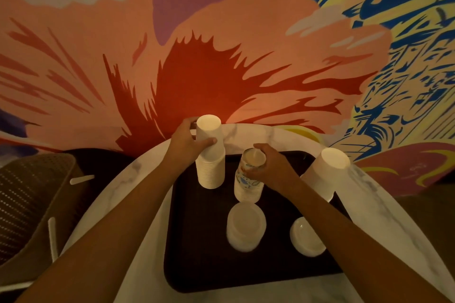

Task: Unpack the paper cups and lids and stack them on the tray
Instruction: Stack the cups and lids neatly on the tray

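Note:
A dark tray [197, 241] lies on a round white marble table [138, 194]. My left hand [187, 141] grips the upper part of a tall stack of upside-down white paper cups [210, 170] standing at the tray's far left. My right hand [270, 165] grips the top of a shorter stack of blue-patterned cups [247, 184] in the tray's middle. A third white cup stack [325, 172] stands at the tray's far right edge. Two stacks of white lids sit nearer me on the tray, one in the middle [245, 226] and one to the right [307, 236].
A woven tan chair [27, 204] stands to the left of the table. A painted mural wall [221, 56] rises right behind the table. Bare tray surface lies in front of the lids and at the left.

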Available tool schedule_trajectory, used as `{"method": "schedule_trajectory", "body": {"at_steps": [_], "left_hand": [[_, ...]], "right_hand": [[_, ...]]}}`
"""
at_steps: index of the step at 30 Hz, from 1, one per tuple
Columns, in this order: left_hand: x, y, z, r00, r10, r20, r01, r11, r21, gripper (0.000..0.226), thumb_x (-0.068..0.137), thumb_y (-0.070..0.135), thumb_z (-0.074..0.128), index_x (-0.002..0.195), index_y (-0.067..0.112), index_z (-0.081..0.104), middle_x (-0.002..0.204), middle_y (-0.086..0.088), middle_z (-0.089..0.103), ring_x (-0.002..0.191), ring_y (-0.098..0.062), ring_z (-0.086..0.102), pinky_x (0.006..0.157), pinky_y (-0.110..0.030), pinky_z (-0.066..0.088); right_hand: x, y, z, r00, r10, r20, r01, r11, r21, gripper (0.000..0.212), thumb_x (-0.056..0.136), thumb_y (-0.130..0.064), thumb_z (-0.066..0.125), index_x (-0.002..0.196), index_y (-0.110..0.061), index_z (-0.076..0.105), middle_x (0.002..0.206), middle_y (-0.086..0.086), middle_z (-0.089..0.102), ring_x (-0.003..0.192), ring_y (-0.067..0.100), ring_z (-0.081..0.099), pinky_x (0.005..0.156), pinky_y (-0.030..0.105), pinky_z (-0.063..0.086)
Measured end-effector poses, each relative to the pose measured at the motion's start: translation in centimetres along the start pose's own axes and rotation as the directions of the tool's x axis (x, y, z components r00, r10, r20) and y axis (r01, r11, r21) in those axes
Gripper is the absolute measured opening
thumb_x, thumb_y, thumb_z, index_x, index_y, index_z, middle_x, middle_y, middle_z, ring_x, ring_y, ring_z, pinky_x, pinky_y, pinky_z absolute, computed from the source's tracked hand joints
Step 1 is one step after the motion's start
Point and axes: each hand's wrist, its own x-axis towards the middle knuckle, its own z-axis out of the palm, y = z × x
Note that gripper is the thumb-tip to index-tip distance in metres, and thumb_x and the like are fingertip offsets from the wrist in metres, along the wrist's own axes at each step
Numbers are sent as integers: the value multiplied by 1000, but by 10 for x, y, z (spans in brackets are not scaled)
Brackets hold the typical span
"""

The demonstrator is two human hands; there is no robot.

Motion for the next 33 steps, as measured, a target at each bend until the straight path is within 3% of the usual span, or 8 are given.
{"method": "schedule_trajectory", "body": {"at_steps": [7, 9, 12, 15, 19, 25, 33], "left_hand": [[11, 8, 5, 999, 21, 44, -21, 1000, 4, 71, 75, 23, 74, 135, 13, 37, 136, -6, 46, 121, -22, 45, 88, -28, 39], [10, 6, 3, 997, 14, 71, -14, 1000, 1, 72, 76, 25, 73, 137, 15, 35, 138, -5, 44, 124, -23, 45, 93, -32, 39], [6, -2, -4, 995, -31, 98, 39, 996, -83, 74, 79, 30, 69, 141, 19, 30, 142, -3, 42, 125, -23, 46, 98, -38, 41], [-3, -9, -10, 998, -62, 13, 63, 988, -142, 65, 82, 30, 66, 138, 21, 34, 137, -2, 46, 116, -19, 50, 86, -28, 41], [-23, -21, -10, 995, -67, -72, 55, 987, -148, 47, 84, 28, 63, 127, 18, 44, 116, -5, 55, 94, -13, 53, 63, -16, 42], [-37, -39, -10, 991, -133, -19, 129, 982, -139, 42, 85, 24, 63, 122, 17, 48, 110, -2, 53, 94, -15, 53, 66, -18, 43], [-44, -47, -13, 991, -125, 39, 129, 983, -132, 25, 86, 25, 62, 110, 22, 54, 108, 0, 56, 87, -10, 54, 65, -16, 42]], "right_hand": [[-9, -5, 12, 998, -57, -9, 58, 991, 119, 87, 72, -24, 77, 142, -18, 25, 138, 6, 47, 126, 20, 46, 100, 33, 41], [-10, -7, 10, 999, -43, 18, 39, 989, 143, 87, 73, -26, 76, 142, -19, 24, 138, 4, 45, 126, 20, 45, 99, 32, 41], [-8, -16, -2, 1000, -13, -19, 16, 980, 200, 77, 77, -37, 70, 140, -21, 29, 133, 2, 47, 115, 16, 49, 84, 24, 43], [7, -29, -14, 995, 0, -95, 23, 971, 236, 65, 80, -42, 65, 135, -20, 38, 126, 2, 50, 103, 12, 49, 73, 21, 42], [35, -51, -13, 998, -21, -62, 35, 975, 221, 66, 77, -41, 69, 133, -20, 40, 128, 2, 52, 102, 13, 49, 79, 25, 41], [58, -81, 18, 992, -75, 104, 61, 989, 136, 87, 73, -34, 75, 141, -16, 24, 143, 5, 39, 128, 24, 41, 100, 37, 38], [69, -78, 30, 998, -58, -7, 58, 997, 57, 81, 72, -31, 76, 137, -11, 30, 134, 9, 47, 122, 27, 46, 95, 38, 42]]}}
